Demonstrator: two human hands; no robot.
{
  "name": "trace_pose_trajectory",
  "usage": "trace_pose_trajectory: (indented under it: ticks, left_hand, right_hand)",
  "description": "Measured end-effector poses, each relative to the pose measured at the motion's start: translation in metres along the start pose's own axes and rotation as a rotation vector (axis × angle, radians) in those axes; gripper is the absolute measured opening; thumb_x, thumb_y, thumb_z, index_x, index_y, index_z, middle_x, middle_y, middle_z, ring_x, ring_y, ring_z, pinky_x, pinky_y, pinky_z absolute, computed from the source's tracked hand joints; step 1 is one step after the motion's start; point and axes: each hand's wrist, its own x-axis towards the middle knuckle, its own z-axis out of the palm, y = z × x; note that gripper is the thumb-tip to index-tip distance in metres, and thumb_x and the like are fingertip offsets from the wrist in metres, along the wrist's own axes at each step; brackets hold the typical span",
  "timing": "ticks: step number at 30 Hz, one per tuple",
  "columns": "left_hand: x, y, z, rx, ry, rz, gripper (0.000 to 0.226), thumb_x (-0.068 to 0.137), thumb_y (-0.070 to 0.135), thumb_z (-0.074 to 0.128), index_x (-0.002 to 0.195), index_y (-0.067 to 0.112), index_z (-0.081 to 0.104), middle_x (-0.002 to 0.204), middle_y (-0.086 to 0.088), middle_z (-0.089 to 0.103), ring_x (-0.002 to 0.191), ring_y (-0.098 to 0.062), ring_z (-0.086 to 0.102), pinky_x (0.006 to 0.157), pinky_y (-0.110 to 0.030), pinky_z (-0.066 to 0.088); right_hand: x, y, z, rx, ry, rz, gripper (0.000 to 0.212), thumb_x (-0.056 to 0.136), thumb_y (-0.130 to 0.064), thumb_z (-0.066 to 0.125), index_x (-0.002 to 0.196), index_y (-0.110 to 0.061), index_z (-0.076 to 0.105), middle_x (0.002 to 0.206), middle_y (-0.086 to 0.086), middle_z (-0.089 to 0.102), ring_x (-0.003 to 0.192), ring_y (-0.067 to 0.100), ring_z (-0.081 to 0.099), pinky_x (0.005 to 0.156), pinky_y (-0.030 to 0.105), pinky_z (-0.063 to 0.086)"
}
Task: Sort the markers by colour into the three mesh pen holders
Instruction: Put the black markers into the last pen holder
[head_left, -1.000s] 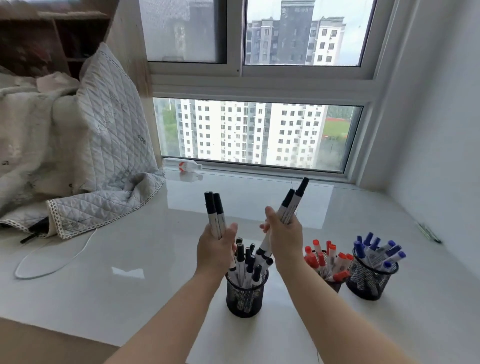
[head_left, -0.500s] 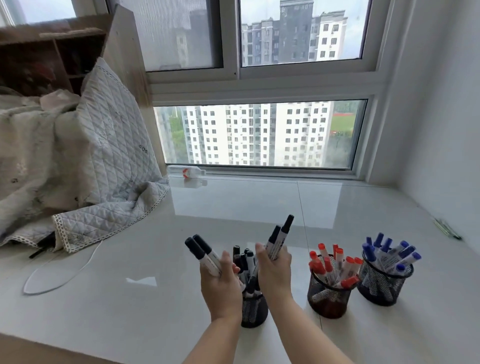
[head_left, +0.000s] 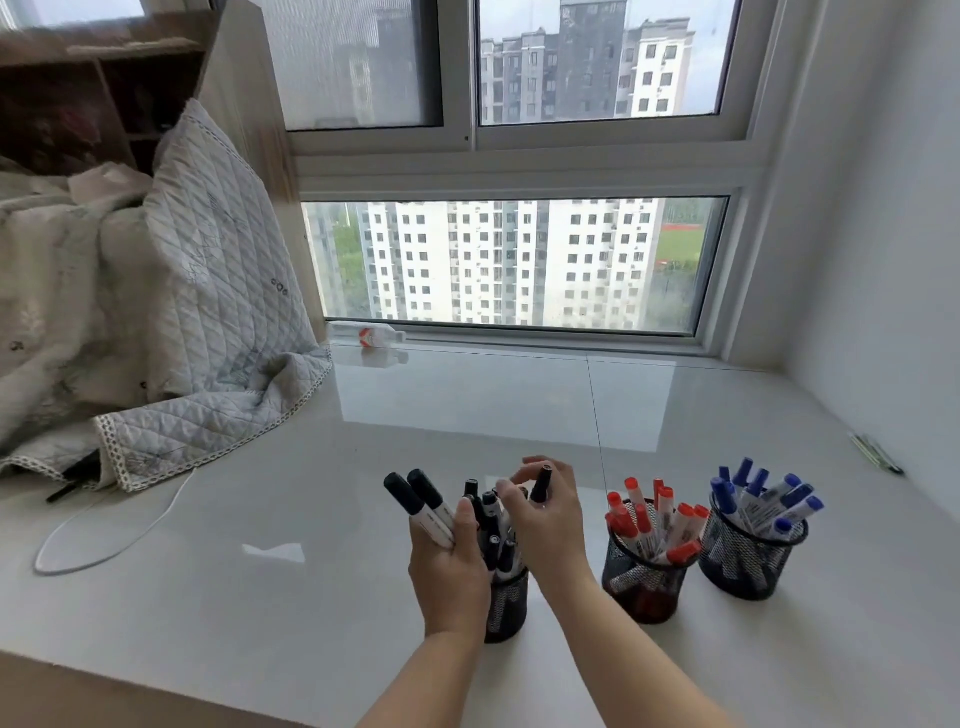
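Observation:
Three black mesh holders stand in a row near the front of the white sill. The left holder is packed with black-capped markers and sits partly behind my hands. My left hand grips two black-capped markers that slant up to the left. My right hand hovers over the same holder, its fingertips around the cap of a black marker standing among the others. The middle holder has red-capped markers, the right holder blue-capped ones.
A quilted grey blanket drapes over a wooden shelf at the left, with a white cable looped on the sill beside it. A small bottle lies by the window frame. Thin green pens lie near the right wall.
Both hands have come down toward the left holder. The two markers in my right hand have gone down into the holder, only one cap still showing at the fingertips. My left hand's pair tilted further left.

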Motion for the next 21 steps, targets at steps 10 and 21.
trace_pose_trajectory:
  ticks: [10,21]
  left_hand:
    - [0.003,-0.009,-0.006,0.076,-0.057,-0.085,0.038,0.088,0.048,0.048,0.094,0.012,0.061,0.073,0.008,0.066,0.068,-0.003,0.062,0.053,-0.016,0.040]
    - [-0.024,-0.001,-0.021,0.102,-0.344,0.017,0.030,0.088,0.046,0.050,0.098,0.018,0.055,0.072,0.007,0.064,0.062,0.003,0.061,0.052,-0.008,0.041]
  right_hand:
    - [-0.004,0.024,-0.005,-0.214,-0.284,-0.003,0.030,0.098,-0.021,0.041,0.090,-0.024,0.069,0.117,-0.026,0.045,0.103,-0.009,0.048,0.088,0.015,0.036]
    - [-0.067,0.028,-0.037,0.044,-0.228,0.074,0.067,0.066,-0.057,0.064,0.127,-0.054,0.036,0.124,-0.030,0.040,0.114,-0.016,0.040,0.091,0.008,0.037]
